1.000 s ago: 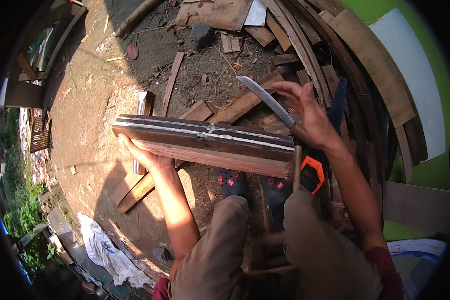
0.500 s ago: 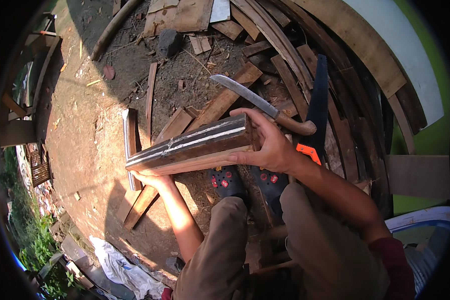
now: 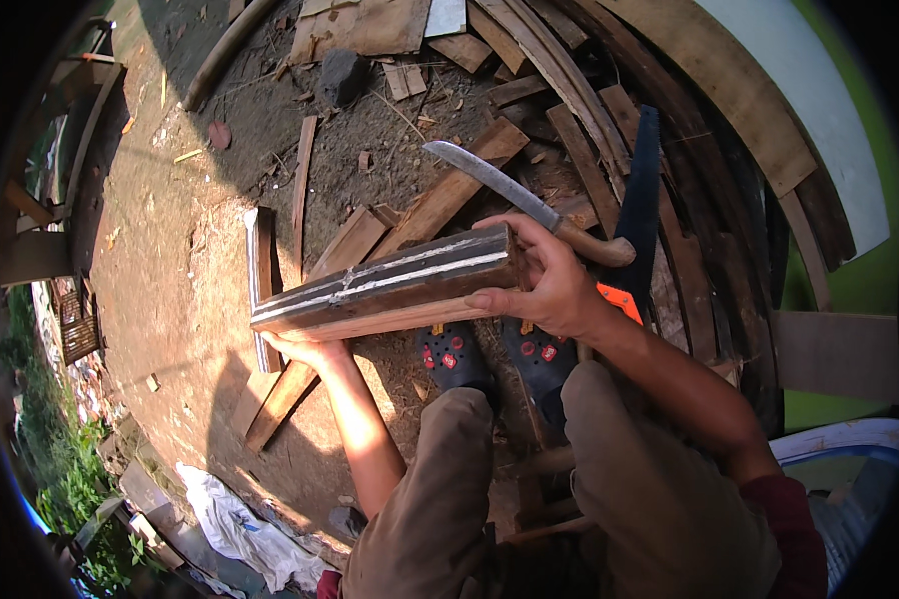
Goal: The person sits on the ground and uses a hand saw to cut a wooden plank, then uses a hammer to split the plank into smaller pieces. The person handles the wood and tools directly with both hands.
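A thick length of timber (image 3: 390, 285), dark with white stripes on its upper face and pale along its near side, is held across the front of my knees. My left hand (image 3: 313, 349) supports its left end from below, closed on it, with most fingers hidden underneath. Around the right end, my right hand (image 3: 559, 285) is closed with the thumb on the near side and fingers over the far side. Just beyond that hand lies a machete (image 3: 499, 187) with a wooden handle. A handsaw (image 3: 641, 190) with a dark blade and orange grip lies to its right.
Loose planks (image 3: 454, 190) lie on the dirt ground beyond the timber. A white-striped piece (image 3: 261, 260) lies near its left end. Long boards (image 3: 689, 150) are stacked along the right, a dark stone (image 3: 343, 78) sits farther off, and a white sack (image 3: 235, 529) lies lower left.
The timber has shifted very slightly to the right and away, along with a small shift of the whole view. Both hands keep the same grip.
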